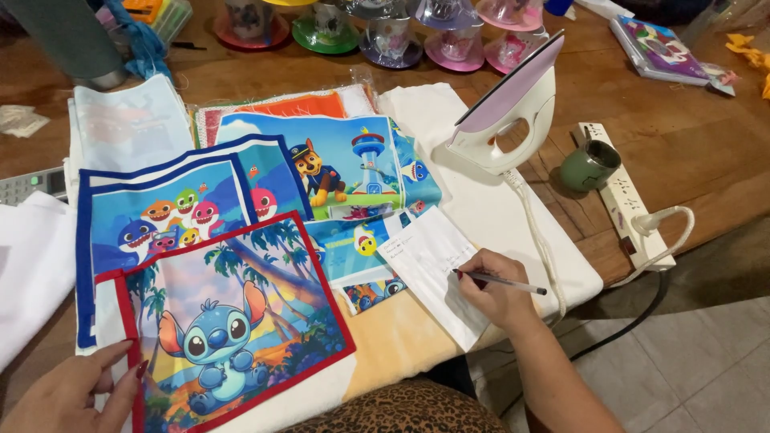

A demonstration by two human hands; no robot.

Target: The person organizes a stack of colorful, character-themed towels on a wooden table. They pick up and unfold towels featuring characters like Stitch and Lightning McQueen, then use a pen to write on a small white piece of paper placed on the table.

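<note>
White iron (pixel 507 112) upright on pale cloth (pixel 481 208), cord trailing to white power strip (pixel 622 196) at table edge. Green mug (pixel 589 165) just beside strip. Row of colourful cups on saucers (pixel 385 32) along far side. Booklets (pixel 662 50) far right. Remote control (pixel 28 184) at left. Wooden table (pixel 690 136), tiled floor (pixel 682 361).

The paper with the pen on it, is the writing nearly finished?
Partly. The white paper already shows a few faint lines near its top. The right hand holds the pen with its tip on the sheet. Most of the paper below is blank. The left hand rests on the red-bordered cartoon print. The iron stands upright, untouched.
</note>
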